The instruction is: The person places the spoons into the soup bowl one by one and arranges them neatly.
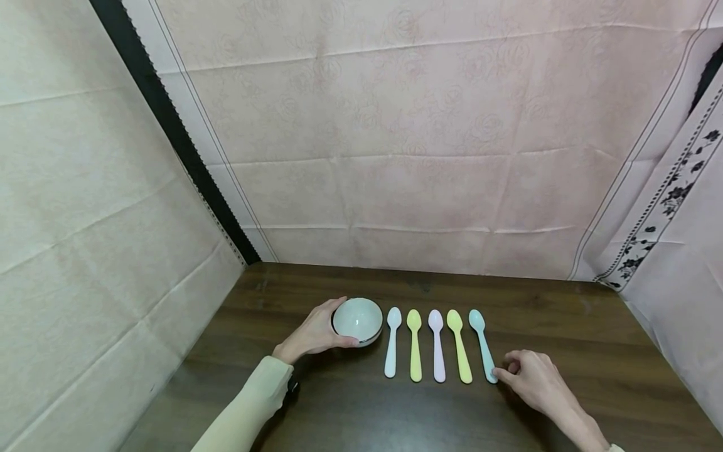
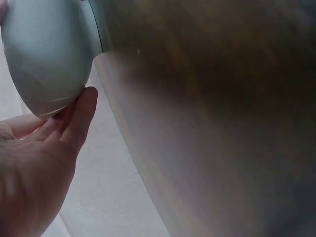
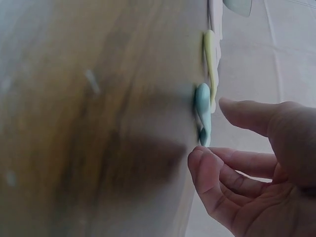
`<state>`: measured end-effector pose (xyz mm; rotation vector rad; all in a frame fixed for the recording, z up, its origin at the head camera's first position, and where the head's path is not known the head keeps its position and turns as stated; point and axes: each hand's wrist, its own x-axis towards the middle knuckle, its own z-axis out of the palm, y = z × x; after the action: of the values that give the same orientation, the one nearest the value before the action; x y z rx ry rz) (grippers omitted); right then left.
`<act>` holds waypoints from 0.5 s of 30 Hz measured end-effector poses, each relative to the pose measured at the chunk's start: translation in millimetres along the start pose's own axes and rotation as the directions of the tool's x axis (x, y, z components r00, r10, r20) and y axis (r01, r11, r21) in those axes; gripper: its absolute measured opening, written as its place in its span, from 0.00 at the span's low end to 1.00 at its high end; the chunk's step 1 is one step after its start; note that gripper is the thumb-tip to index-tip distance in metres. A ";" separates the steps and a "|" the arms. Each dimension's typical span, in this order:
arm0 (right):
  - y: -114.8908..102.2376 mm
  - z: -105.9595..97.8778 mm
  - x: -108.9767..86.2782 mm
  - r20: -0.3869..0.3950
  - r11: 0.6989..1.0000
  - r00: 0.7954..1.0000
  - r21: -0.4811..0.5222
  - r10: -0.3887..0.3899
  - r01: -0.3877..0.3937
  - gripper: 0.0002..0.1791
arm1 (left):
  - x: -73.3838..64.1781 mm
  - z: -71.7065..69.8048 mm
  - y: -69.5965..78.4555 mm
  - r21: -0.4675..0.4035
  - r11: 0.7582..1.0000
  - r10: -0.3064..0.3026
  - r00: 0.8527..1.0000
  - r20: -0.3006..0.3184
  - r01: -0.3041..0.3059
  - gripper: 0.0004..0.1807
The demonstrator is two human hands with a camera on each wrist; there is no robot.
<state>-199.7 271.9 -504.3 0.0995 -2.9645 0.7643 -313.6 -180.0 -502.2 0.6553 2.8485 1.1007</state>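
My left hand grips a pale blue-green bowl by its side, thumb at the near edge and fingers behind. In the left wrist view the bowl has its foot toward the wooden table. Right of it, a row of spoons lies with handles toward me: a pale blue spoon, a yellow-green one, a lilac one, another yellow-green one and a blue spoon. My right hand is at that last spoon's handle end. Its thumb and fingers stand apart in the right wrist view.
The dark brown wooden table ends at a pale cloth wall behind. More cloth hangs at the left and at the right, where a floral border runs down to the table corner.
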 end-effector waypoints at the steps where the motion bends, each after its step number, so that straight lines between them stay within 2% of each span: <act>1: 0.2 0.6 0.0 0.002 1.000 1.000 0.001 0.003 -0.003 0.16 | 0.0 0.0 0.0 -0.001 1.000 -0.001 1.000 0.000 0.001 0.61; 8: -0.7 2.5 1.7 0.007 1.000 1.000 0.004 0.017 -0.017 0.17 | 0.2 -0.6 0.5 0.006 1.000 -0.012 1.000 0.007 0.012 0.61; 15: -2.6 4.2 2.2 0.009 1.000 1.000 0.015 0.018 -0.019 0.13 | 1.5 -1.5 0.5 0.007 1.000 0.000 1.000 0.012 0.000 0.62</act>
<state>-202.0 267.6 -506.5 0.0767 -2.9722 0.7912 -315.0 -180.1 -500.5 0.6600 2.8436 1.0831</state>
